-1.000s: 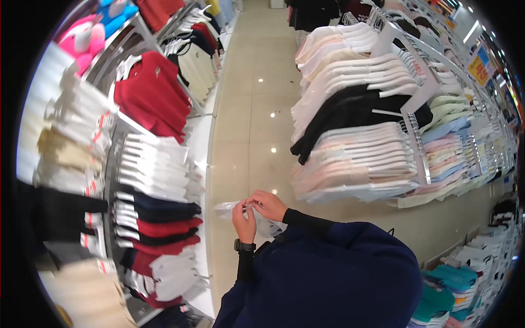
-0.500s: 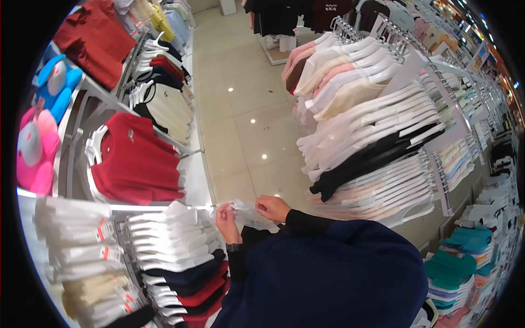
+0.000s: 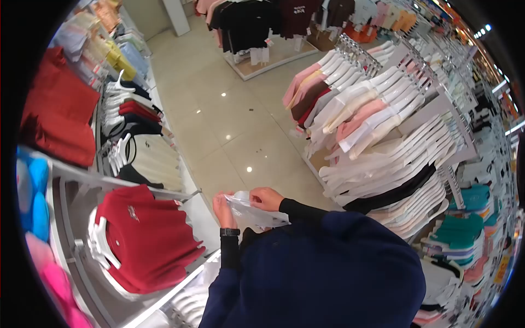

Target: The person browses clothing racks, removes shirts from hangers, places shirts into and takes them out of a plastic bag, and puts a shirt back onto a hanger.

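Note:
A crumpled clear plastic bag (image 3: 261, 215) is stretched between my two hands, in front of my body at the middle of the view. My left hand (image 3: 224, 211) has its fingers closed on the bag's left end; a dark watch sits on that wrist. My right hand (image 3: 266, 198) pinches the bag's upper edge, fingers curled. The bag's lower part hangs loose toward my dark sleeve. Whether anything is inside it, I cannot tell.
Red sweatshirts (image 3: 147, 235) hang on a rack at the left. White and pink tops (image 3: 377, 136) on hangers line the right side. A tiled floor (image 3: 229, 120) runs between them toward a low platform (image 3: 273, 57) under black shirts.
The view has turned and moved forward along the aisle, so the racks shift. The plastic bag hangs more spread out below my hands, which both stay on it.

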Tool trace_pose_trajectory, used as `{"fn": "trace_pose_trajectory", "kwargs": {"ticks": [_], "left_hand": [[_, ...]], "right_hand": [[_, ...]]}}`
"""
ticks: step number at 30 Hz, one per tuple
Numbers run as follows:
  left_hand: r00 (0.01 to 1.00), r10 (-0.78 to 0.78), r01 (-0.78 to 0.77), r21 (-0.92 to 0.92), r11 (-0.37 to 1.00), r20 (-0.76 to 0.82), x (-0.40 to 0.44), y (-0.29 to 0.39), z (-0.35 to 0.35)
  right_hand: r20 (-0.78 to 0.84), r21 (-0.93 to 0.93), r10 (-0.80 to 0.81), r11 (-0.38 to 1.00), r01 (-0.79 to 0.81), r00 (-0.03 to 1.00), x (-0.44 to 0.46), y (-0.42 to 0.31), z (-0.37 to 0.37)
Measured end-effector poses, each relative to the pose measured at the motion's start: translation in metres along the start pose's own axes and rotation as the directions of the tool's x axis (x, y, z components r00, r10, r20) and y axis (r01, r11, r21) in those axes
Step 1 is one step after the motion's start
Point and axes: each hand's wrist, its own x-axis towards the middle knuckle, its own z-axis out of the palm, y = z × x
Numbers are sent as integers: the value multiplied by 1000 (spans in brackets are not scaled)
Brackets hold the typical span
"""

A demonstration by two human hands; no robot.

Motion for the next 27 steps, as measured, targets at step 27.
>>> {"fn": "trace_pose_trajectory", "kwargs": {"ticks": [27], "left_hand": [[200,329,-859,4,512,923,347,7,437]], "right_hand": [[-973,229,221,852,-471,-72,262,157,-320]]}}
